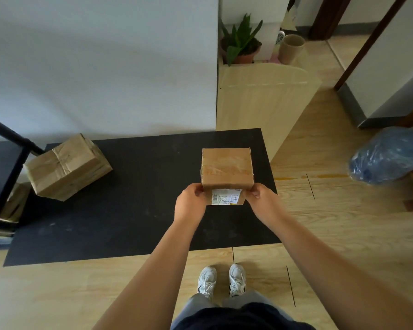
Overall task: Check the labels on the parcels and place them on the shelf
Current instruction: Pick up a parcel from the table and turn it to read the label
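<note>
I hold a small brown cardboard parcel (pixel 227 169) in front of me, above the black floor mat (pixel 134 198). My left hand (pixel 191 201) grips its near left corner and my right hand (pixel 260 198) grips its near right corner. A white shipping label (pixel 226 196) faces me on the parcel's near side, between my thumbs. A second, larger and crumpled cardboard parcel (pixel 67 166) lies tilted on the mat at the left. The black metal shelf (pixel 7 163) stands at the far left edge, with part of another box (pixel 16 203) showing on its lower level.
A white wall rises behind the mat. A light wooden cabinet (pixel 265 101) with a potted plant (pixel 242 41) and a cardboard tube (pixel 291 48) stands at the back right. A blue plastic bag (pixel 389 156) sits at the right on the wooden floor.
</note>
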Motion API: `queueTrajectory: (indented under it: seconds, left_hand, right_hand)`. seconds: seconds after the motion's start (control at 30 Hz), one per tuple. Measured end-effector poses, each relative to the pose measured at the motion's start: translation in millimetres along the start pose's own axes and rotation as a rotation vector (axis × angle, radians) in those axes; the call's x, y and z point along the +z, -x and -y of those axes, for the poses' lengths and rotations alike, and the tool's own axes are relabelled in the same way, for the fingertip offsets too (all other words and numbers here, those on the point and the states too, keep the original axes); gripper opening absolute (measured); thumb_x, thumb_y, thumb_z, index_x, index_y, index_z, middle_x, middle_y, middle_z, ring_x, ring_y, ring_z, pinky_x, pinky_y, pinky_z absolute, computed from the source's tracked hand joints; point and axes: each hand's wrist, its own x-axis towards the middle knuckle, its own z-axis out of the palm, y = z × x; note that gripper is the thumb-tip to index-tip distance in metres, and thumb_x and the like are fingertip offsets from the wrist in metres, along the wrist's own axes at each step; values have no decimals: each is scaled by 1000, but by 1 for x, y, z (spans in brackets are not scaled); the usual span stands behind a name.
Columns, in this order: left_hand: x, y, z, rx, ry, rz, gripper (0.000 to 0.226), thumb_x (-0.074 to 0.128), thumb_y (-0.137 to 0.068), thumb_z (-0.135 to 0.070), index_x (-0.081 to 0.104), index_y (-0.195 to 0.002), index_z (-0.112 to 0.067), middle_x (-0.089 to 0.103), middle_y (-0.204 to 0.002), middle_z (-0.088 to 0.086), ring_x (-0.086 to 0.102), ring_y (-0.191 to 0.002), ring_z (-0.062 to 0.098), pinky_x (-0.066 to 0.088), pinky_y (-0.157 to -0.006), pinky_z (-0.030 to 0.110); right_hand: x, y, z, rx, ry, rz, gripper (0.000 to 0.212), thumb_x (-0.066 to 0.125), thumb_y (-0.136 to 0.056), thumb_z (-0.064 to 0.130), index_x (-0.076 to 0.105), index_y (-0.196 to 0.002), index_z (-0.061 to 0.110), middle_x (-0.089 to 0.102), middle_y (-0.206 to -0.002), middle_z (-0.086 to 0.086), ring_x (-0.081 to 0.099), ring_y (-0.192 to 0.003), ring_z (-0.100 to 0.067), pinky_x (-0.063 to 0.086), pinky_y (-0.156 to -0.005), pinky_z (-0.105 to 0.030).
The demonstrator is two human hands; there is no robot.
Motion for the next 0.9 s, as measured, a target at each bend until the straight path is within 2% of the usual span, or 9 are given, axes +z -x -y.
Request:
queueTrajectory:
  seconds: [0.07,0.13,0.2,0.27,0.37,0.57,0.67,0.8,0.9]
  left_hand:
    - [0,1,-2,10,9,-9,29,48,-100,-24,64,-123,-16,63,-84,-11,62,-73,13,47,-56,23]
    - [-2,3,-6,33,12,-42,31,49,-100,-27,63,-125,-16,66,-95,-7,64,-80,14,47,-59,24]
    - [-4,3,-7,61,22,-91,32,50,-100,-29,62,-127,-17,68,-111,-3,65,-92,14,49,-66,24]
    - [-6,2,-7,69,41,-118,33,51,-100,-29,62,-129,-19,68,-118,0,65,-97,13,49,-69,22]
    - [-7,1,-3,52,22,-106,34,52,-100,-27,62,-131,-18,66,-121,0,63,-99,12,45,-66,18]
    - [4,10,11,-18,-9,-64,24,53,-100,-18,66,-120,-13,64,-100,-5,58,-77,6,40,-55,14]
    - [10,11,16,-49,-8,-71,25,54,-100,-15,64,-122,-15,65,-106,-3,58,-85,9,39,-57,13]
    - [2,7,14,74,-199,-109,28,55,-96,-12,62,-123,-17,62,-120,2,60,-96,16,52,-75,25]
    - [-12,-2,7,305,-419,-116,47,56,-93,-7,52,-138,-19,49,-141,2,48,-127,22,49,-97,35]
  right_hand:
    - [-1,1,3,-2,-5,-8,33,47,-100,41,62,-115,16,65,-90,5,56,-72,-6,46,-61,-24]
    - [-3,2,8,-9,-37,-17,32,48,-99,41,64,-110,16,67,-89,3,61,-76,-12,51,-67,-32]
    - [-4,2,14,-35,-70,-28,27,53,-98,38,64,-110,17,67,-91,5,65,-82,-15,51,-66,-29]
    - [-2,-1,16,-66,-89,-36,28,58,-96,34,63,-117,17,68,-104,3,66,-89,-13,53,-68,-23]
    - [3,-8,16,-74,-35,-28,43,64,-91,31,56,-132,20,63,-123,-3,67,-102,-18,58,-78,-30]
    - [10,-14,12,-73,144,15,57,70,-88,18,49,-142,21,53,-133,-5,64,-105,-19,46,-63,-17]
    - [13,-19,10,-67,183,42,59,69,-88,14,47,-143,22,51,-135,-5,63,-107,-21,46,-62,-18]
    - [14,-25,12,-74,197,49,59,66,-90,13,44,-144,21,51,-136,-6,63,-110,-22,49,-65,-20]
    - [14,-24,10,-72,217,25,61,65,-91,14,41,-147,21,53,-136,-7,63,-110,-22,55,-73,-26]
